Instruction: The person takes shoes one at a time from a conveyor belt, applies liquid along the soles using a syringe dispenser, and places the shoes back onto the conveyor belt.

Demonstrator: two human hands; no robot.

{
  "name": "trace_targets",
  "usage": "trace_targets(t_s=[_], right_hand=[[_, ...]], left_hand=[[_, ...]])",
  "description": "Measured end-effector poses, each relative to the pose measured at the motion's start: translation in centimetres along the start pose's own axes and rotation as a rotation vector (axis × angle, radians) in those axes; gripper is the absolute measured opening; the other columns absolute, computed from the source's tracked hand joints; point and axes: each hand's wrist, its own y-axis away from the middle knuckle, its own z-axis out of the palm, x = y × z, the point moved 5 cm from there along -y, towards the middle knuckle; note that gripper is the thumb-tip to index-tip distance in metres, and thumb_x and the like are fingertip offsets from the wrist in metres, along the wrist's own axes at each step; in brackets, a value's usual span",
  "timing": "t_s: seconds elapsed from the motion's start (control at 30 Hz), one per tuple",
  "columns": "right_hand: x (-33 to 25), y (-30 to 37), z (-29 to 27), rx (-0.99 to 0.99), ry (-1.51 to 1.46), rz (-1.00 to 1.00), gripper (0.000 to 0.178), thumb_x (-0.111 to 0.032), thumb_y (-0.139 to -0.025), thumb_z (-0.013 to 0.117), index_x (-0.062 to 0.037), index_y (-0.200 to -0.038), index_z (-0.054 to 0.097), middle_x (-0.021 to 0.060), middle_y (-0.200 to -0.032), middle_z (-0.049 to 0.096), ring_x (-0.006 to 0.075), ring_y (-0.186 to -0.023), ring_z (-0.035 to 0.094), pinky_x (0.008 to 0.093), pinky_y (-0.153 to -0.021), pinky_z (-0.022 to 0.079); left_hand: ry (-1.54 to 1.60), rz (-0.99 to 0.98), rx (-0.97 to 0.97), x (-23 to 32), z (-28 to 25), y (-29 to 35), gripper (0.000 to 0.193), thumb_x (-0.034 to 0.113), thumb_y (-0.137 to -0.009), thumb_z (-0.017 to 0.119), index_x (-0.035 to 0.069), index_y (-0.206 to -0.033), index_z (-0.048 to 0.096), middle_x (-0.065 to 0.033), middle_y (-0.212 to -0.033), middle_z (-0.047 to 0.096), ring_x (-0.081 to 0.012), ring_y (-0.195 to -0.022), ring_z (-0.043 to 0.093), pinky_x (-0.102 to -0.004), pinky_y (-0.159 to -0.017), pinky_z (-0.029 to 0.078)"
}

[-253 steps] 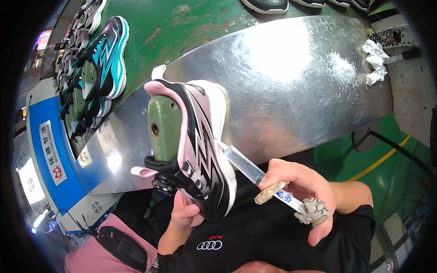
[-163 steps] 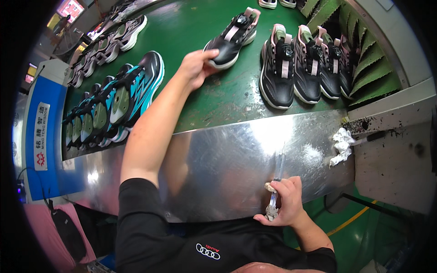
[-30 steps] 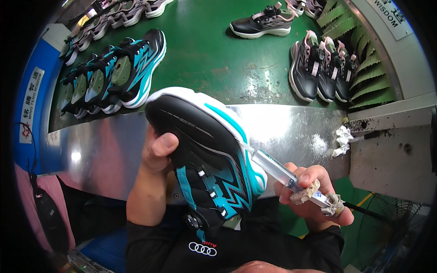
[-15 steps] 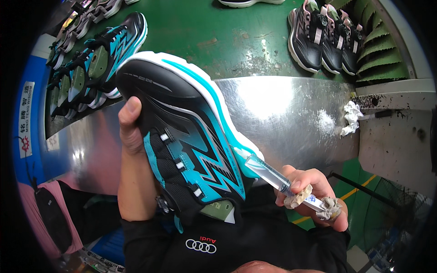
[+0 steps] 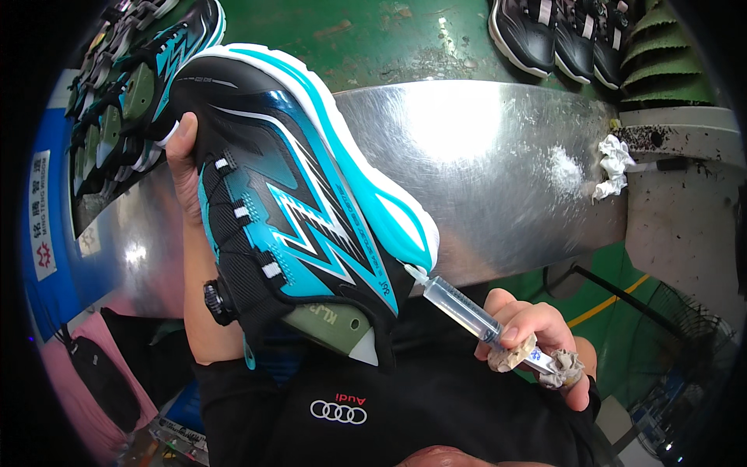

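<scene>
Pointing at the black-and-teal shoe [image 5: 299, 175] gripped by the left fingers [image 5: 184, 135], the syringe [image 5: 463, 310] is clasped in the right fingers [image 5: 531, 322].

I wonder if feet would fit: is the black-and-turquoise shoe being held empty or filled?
Filled: a green block sits inside the shoe, showing at its ankle end. How far forward it reaches is hidden.

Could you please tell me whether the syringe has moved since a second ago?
Yes, toward the black shirt: the syringe then showed its barrel over the metal worktop, but now shows it past the near edge.
</scene>
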Motion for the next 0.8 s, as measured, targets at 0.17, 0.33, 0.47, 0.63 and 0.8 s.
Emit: trace_targets(t_s=[0.17, 0.33, 0.47, 0.63, 0.8], right_hand=[[0.7, 1.1, -0.7, 0.064, -0.007, -0.012, 0.098, -0.07, -0.066, 0.064, 0.0089, -0.121, 0.046, 0.0152, -0.105, 0.058, 0.0186, -0.09, 0.046, 0.0262, -0.076, 0.033], [1.0, 1.0, -0.9, -0.01, -0.02, -0.042, 0.099, -0.07, -0.065, 0.065, 0.0088, -0.122, 0.046, 0.0148, -0.105, 0.056, 0.0183, -0.089, 0.044, 0.0259, -0.076, 0.033], [2.0, 1.5, -1.9, 0.02, -0.033, -0.055, 0.1, -0.069, -0.064, 0.067, 0.0091, -0.123, 0.045, 0.014, -0.105, 0.055, 0.0184, -0.09, 0.044, 0.0258, -0.076, 0.033], [3.0, 1.8, -2.5, 0.01, -0.075, -0.087, 0.1, -0.065, -0.062, 0.072, 0.0082, -0.124, 0.043, 0.0132, -0.107, 0.055, 0.0177, -0.09, 0.042, 0.0256, -0.077, 0.032], [4.2, 1.9, -2.6, 0.045, -0.076, -0.062, 0.1, -0.065, -0.063, 0.071, 0.0063, -0.126, 0.042, 0.0125, -0.11, 0.057, 0.017, -0.088, 0.042, 0.0259, -0.076, 0.032]], left_hand=[[0.068, -0.025, 0.025, -0.5, -0.7, -0.5, 0.041, 0.032, -0.087, 0.055, 0.004, -0.117, 0.055, -0.0118, -0.114, 0.061, -0.0223, -0.099, 0.061, -0.0372, -0.089, 0.049], [-0.069, 0.051, 0.153, 1.9, -0.7, 0.7, 0.041, 0.031, -0.087, 0.054, 0.003, -0.117, 0.055, -0.0122, -0.115, 0.061, -0.0238, -0.1, 0.061, -0.0378, -0.09, 0.048], [-0.173, 0.03, 0.229, 0.6, -1.2, 0.1, 0.044, 0.034, -0.085, 0.054, 0.005, -0.117, 0.056, -0.0134, -0.113, 0.062, -0.0267, -0.097, 0.062, -0.0425, -0.085, 0.051], [-0.274, -0.031, 0.332, 0.9, -0.6, 3.4, 0.042, 0.034, -0.086, 0.053, 0.004, -0.116, 0.055, -0.014, -0.11, 0.062, -0.0269, -0.095, 0.063, -0.0419, -0.083, 0.052], [-0.46, -0.068, 0.377, 3.7, -4.0, 7.7, 0.04, 0.031, -0.09, 0.048, 0.001, -0.117, 0.053, -0.0158, -0.108, 0.062, -0.0288, -0.093, 0.063, -0.0418, -0.083, 0.052]])
